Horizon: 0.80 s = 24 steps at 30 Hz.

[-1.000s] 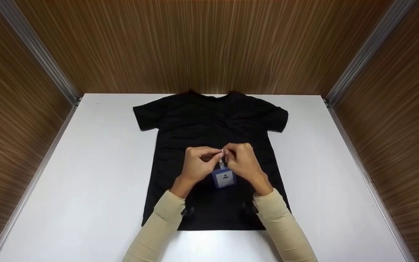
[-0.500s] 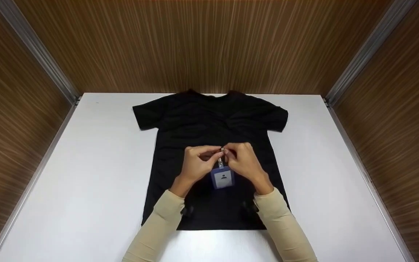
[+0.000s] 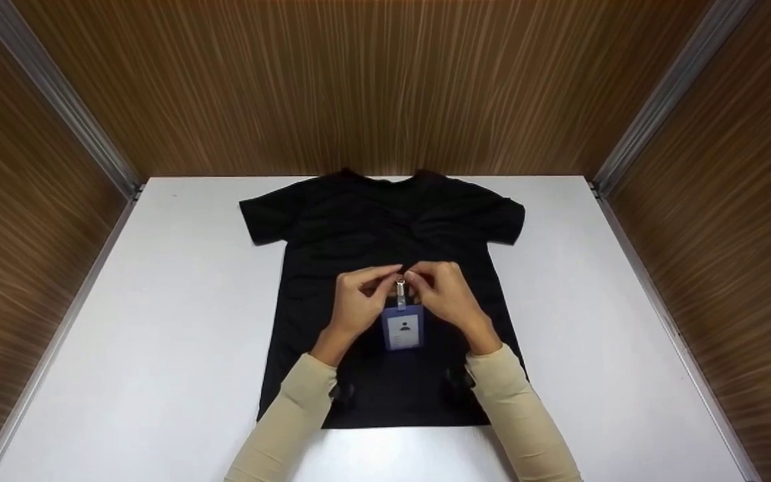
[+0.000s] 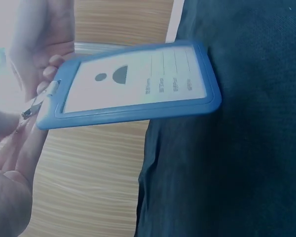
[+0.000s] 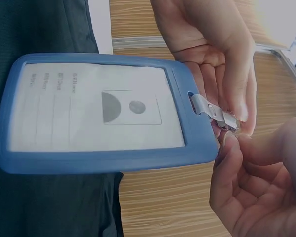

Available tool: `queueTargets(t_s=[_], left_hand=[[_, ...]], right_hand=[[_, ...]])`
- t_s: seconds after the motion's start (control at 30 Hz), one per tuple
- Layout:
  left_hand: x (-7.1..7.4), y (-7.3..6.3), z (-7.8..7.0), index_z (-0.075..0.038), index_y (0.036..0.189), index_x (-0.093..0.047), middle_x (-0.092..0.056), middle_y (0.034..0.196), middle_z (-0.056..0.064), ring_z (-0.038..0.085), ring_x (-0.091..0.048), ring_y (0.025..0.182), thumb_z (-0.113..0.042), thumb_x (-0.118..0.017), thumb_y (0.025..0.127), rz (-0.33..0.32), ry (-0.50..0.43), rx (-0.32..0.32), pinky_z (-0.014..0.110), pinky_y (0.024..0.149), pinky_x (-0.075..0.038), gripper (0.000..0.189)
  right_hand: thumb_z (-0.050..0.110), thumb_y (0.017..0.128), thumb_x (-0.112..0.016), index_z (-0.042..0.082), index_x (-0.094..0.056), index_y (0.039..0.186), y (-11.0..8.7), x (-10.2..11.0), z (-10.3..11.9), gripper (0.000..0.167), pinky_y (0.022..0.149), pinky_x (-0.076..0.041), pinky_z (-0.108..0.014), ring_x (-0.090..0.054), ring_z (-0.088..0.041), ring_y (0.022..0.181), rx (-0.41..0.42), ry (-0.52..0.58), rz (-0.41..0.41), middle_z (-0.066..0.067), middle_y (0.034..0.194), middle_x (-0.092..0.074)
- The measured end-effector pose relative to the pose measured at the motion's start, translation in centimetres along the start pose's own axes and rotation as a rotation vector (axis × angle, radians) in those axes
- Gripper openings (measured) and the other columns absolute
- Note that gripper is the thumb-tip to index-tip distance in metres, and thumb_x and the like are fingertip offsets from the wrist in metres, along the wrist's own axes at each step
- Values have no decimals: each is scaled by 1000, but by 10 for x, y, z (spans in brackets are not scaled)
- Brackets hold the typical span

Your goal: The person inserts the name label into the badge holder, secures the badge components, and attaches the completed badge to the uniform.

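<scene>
A blue-framed ID badge (image 3: 403, 328) with a white card hangs below both hands from its metal clip (image 5: 227, 120), over a black T-shirt (image 3: 385, 221) laid flat on the table. My left hand (image 3: 357, 301) holds the clip between thumb and index finger. On the other side, my right hand (image 3: 446, 294) pinches at the same clip with thumb and forefinger. The fingertips of the two hands nearly meet there. In the right wrist view a short clear strap (image 5: 203, 105) joins clip and frame. From the left wrist the badge (image 4: 133, 81) appears face-on, clear of the shirt.
The white table (image 3: 178, 301) surrounds the shirt on every side. A wood-grain panel (image 3: 372, 87) rises behind it, and similar panels with metal corner strips (image 3: 91, 120) stand left and right. Beige sleeves (image 3: 292, 415) cover the forearms.
The badge has swung slightly left and now hangs straighter, with more of its clip and card showing. The fingertips have shifted at the clip, opening a small gap between the hands.
</scene>
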State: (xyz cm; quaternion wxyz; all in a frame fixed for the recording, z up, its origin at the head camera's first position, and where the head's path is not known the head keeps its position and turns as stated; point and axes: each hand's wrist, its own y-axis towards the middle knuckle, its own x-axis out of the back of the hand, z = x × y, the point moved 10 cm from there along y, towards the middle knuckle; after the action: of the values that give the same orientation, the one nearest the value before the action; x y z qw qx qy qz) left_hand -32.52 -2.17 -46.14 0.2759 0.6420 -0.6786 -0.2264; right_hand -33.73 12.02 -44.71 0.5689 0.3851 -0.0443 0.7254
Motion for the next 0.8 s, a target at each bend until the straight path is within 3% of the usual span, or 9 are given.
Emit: queueTargets(t_s=[0.1, 0.2, 0.33, 0.43, 0.57, 0.8], left_hand=[[0, 0, 13, 5, 111, -77, -78, 96, 23, 32, -77, 70, 5, -71, 92, -14, -34, 63, 21, 61, -60, 20], [-2, 6, 30, 6, 113, -74, -77, 93, 26, 34, -77, 73, 6, -71, 91, -13, -74, 175, 31, 63, -63, 22], [-2, 22, 58, 10, 105, -71, -76, 87, 27, 32, -77, 71, 7, -72, 90, -5, -102, 321, 37, 63, -64, 16], [1, 39, 81, 13, 98, -71, -75, 87, 26, 23, -75, 67, 7, -71, 90, -10, -96, 402, 34, 62, -63, 10], [2, 60, 108, 14, 97, -73, -75, 85, 24, 12, -71, 63, 8, -70, 89, 1, -48, 481, 28, 60, -62, 10], [-8, 86, 148, 10, 98, -76, -77, 85, 22, 9, -67, 60, 6, -68, 90, 62, 134, 548, 24, 58, -60, 12]], right_hand=[[4, 100, -64, 0, -75, 84, 3, -3, -11, 20, 52, -49, -20, -58, -6, 56, -45, 43, 26, -11, 68, -70], [8, 100, -64, -1, -75, 87, 8, -5, -27, 20, 52, -52, -21, -60, -7, 56, -111, 82, 64, -14, 70, -71], [10, 101, -64, -3, -76, 95, 22, 2, -60, 19, 55, -54, -22, -62, -9, 59, -240, 114, 76, -18, 78, -73], [10, 101, -64, -4, -76, 98, 40, 12, -88, 19, 57, -54, -20, -63, -9, 61, -337, 108, 30, -19, 83, -74], [12, 99, -65, -4, -77, 98, 68, 23, -124, 20, 61, -55, -21, -65, -11, 64, -432, 33, -46, -18, 87, -76], [20, 95, -69, 1, -78, 103, 105, 15, -165, 23, 97, -53, -44, -70, -33, 104, -513, -189, -84, -18, 107, -77]])
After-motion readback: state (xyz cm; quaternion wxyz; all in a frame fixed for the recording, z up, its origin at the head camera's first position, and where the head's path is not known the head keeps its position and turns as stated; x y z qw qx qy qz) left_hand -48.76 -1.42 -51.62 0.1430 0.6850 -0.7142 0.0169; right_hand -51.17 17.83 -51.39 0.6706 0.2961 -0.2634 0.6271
